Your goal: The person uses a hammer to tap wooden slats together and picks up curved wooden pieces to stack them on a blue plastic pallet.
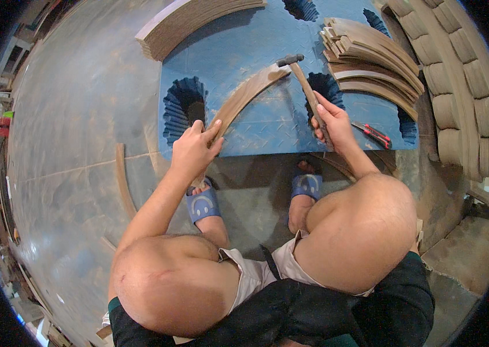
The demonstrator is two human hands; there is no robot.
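A curved brown wooden strip (243,97) lies on a blue plastic pallet (267,46). My left hand (194,148) grips the strip's near end at the pallet's front edge. My right hand (332,122) holds a hammer (305,87) by its wooden handle. The dark hammer head rests at the strip's far end. I squat in front of the pallet, knees wide, both feet in blue sandals.
A stack of curved wooden strips (371,55) sits on the pallet's right side, another stack (186,20) at its far left. A red-handled utility knife (374,134) lies near my right hand. Loose curved strips (122,179) lie on the concrete floor. Cardboard rolls (458,75) line the right.
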